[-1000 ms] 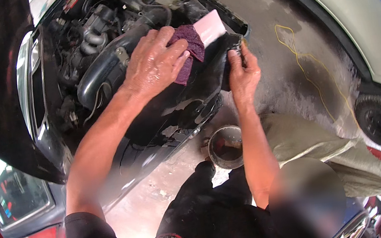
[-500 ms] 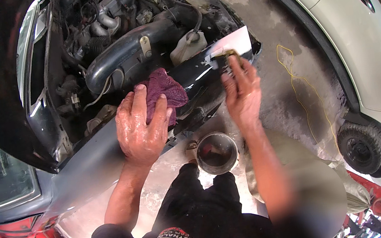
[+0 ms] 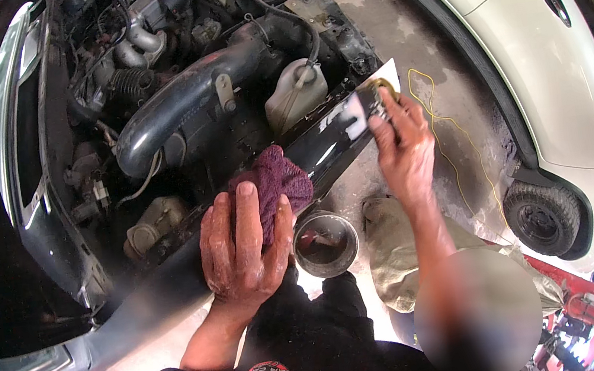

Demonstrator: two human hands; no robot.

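My left hand presses its fingers onto a bunched maroon cloth, resting at the upper edge of the car's fender. Part of the cloth lies hidden under the fingers. Farther along the same panel, my right hand grips a small dark pad with a yellowish edge. That pad sits flat against a white patch near the glossy black panel's far right end. Blur and my fingers hide what kind of pad it is. Both hands look wet.
An open engine bay with a black intake pipe and a whitish plastic reservoir lies beyond the fender. A round bucket stands below, near my legs. To the right are a yellow cord and a cream-coloured vehicle.
My right hand has moved the pad right, toward the panel's end, uncovering some of the white patch. My left hand and the cloth sit slightly lower and nearer. The whole view has shifted.
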